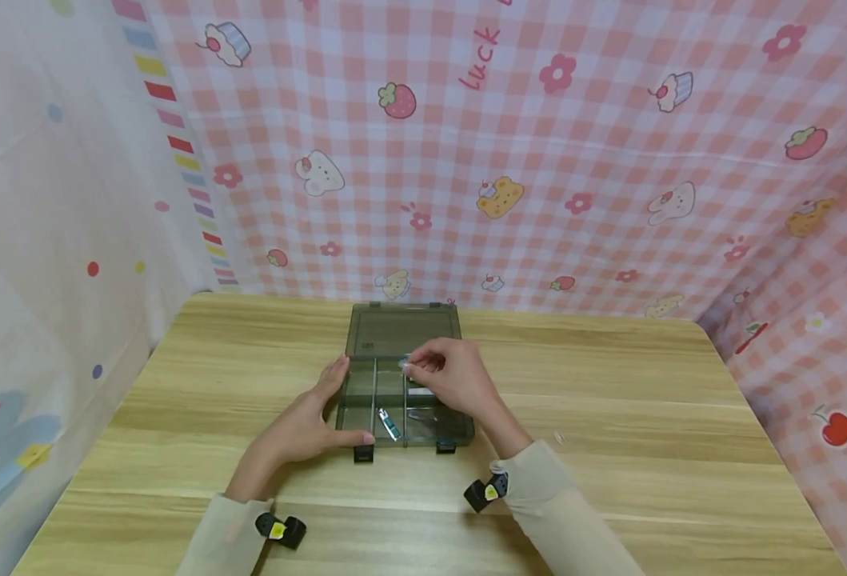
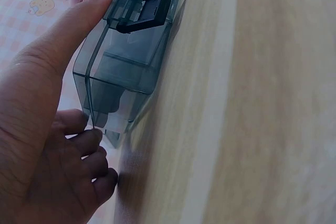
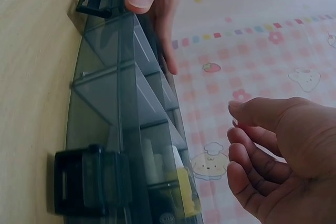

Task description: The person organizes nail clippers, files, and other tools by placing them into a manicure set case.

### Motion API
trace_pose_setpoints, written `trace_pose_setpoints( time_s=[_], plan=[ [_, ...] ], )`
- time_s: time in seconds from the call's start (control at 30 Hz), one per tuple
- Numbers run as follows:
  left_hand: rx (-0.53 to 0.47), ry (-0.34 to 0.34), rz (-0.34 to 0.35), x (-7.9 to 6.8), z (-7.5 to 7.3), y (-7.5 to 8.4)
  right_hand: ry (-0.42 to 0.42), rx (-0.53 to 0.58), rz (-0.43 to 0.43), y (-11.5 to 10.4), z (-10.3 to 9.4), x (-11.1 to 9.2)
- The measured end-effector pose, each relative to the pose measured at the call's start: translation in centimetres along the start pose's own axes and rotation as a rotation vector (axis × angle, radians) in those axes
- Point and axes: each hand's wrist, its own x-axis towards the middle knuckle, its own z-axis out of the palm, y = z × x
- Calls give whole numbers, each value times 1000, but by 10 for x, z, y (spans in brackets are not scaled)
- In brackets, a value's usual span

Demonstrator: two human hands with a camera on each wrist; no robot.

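Observation:
A translucent dark grey compartment box (image 1: 390,404) lies on the table with its lid (image 1: 405,330) laid back. My left hand (image 1: 301,424) grips its left side, the thumb (image 2: 86,11) on the front rim near a latch and the fingers along the side. A small nail clipper (image 1: 389,424) rests in the front middle compartment. Above the rear compartments, my right hand (image 1: 455,376) pinches a tiny pale thing (image 3: 234,123) between thumb and forefinger; its kind cannot be made out. Whitish pieces and a yellow piece (image 3: 186,190) show inside the box in the right wrist view.
Two black latches (image 1: 445,446) hang from the box's front edge. A small clear object (image 1: 558,438) lies on the wooden table (image 1: 610,384) to the right of the box. A pink checked cloth (image 1: 452,144) hangs right behind the table.

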Motion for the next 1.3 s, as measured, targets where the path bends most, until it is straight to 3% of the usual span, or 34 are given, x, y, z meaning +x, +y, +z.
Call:
trace_pose_setpoints(
  time_s=[0.57,0.87,1.3],
  plan=[
    [6,-6,-5,1,2,-2,-48,-51,-56,-1,10,5],
    [1,1,-6,1,2,-2,-87,-80,-56,0,-3,-1],
    [15,1,-5,1,2,-4,-36,-179,-86,6,-29,-19]
  ],
)
